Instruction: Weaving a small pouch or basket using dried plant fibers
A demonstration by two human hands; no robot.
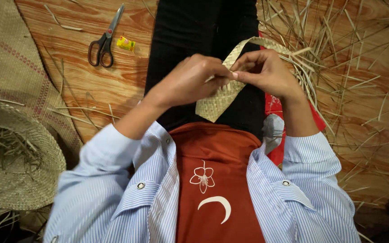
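Straw, pale and flat, makes up the woven band (219,101) that both hands work on above the lap. The left hand (190,81) curls over the band's near side, its fingers pressed together and pinching the weave where the loose strands meet. The right hand (266,72) meets it fingertip to fingertip, thumb and forefinger nipped on the same spot. Below the hands the finished stretch of plaiting hangs down toward the red top, tight and even. Above the right hand the band arcs away and back toward the pile, so a fair length looks woven, while the unwoven strands at the pinch point suggest the plaiting is not yet closed off there. How much more is meant to be added I cannot tell.

Just beyond the right hand, loose straw (338,54) lies scattered thickly across the wooden floor (127,85), a store of unused material. A red cloth (275,105) shows under the right forearm. Well out from the left hand, scissors (104,40) with dark handles lie shut on the boards, with a small yellow wrapper (126,43) just beside them. Farther to that side lies a woven mat (10,67), and nearer the left elbow a straw hat (14,157) rests crown-down with scraps inside it. The boards are reddish and glossy; nothing of the wider room shows.
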